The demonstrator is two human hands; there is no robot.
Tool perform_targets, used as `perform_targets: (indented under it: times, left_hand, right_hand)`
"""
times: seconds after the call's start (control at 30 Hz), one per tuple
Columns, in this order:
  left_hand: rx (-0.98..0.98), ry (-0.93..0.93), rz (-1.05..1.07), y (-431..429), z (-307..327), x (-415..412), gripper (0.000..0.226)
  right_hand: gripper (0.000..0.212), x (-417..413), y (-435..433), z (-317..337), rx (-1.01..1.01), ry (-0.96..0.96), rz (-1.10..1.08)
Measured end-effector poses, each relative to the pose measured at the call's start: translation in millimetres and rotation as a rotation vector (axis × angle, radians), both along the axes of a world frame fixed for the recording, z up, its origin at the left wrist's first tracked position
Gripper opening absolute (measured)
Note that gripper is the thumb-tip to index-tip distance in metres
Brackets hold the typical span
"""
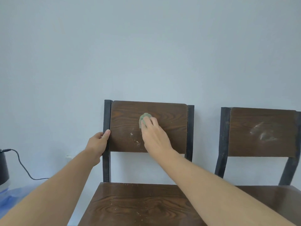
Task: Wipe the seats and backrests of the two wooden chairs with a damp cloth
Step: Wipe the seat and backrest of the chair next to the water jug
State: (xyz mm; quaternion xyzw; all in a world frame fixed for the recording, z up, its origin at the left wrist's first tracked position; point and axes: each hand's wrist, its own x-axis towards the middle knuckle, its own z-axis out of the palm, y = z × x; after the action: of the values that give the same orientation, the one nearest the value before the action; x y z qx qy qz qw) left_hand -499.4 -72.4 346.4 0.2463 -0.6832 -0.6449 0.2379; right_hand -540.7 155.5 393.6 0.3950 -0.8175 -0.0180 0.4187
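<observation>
Two dark wooden chairs with black metal frames stand against a pale wall. On the backrest [172,128] of the left chair, my right hand [154,136] presses a small green cloth [144,117] flat against the wood, near its middle. My left hand [99,142] grips the black left post [106,121] of that same chair. White specks mark the backrest just left of my right hand. The left chair's seat [133,204] lies below my arms. The right chair's backrest [262,132] carries a pale smear, and its seat [275,198] shows at the lower right.
A dark appliance [3,167] with a black cable [22,165] stands at the far left on a blue plastic sheet [11,198]. The wall is directly behind both chairs. A narrow gap separates the two chairs.
</observation>
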Motion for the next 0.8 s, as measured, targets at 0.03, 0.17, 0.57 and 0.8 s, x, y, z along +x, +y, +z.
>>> perform_targets:
  times: [0.03,0.17,0.57,0.8]
  left_hand:
    - [-0.003,0.0,0.0,1,0,0,0.061]
    - [0.004,0.003,-0.004,2,0,2,0.06]
    - [0.014,0.011,-0.006,2,1,1,0.061]
    - [-0.015,0.004,-0.014,3,1,2,0.063]
  right_hand:
    - [0.049,6,-5,-7,0.025,0.029,0.009]
    - [0.05,26,13,-42,0.24,-0.041,0.091]
    - [0.047,27,34,-50,0.257,-0.16,0.094]
    - [0.056,9,-6,-8,-0.159,-0.161,-0.08]
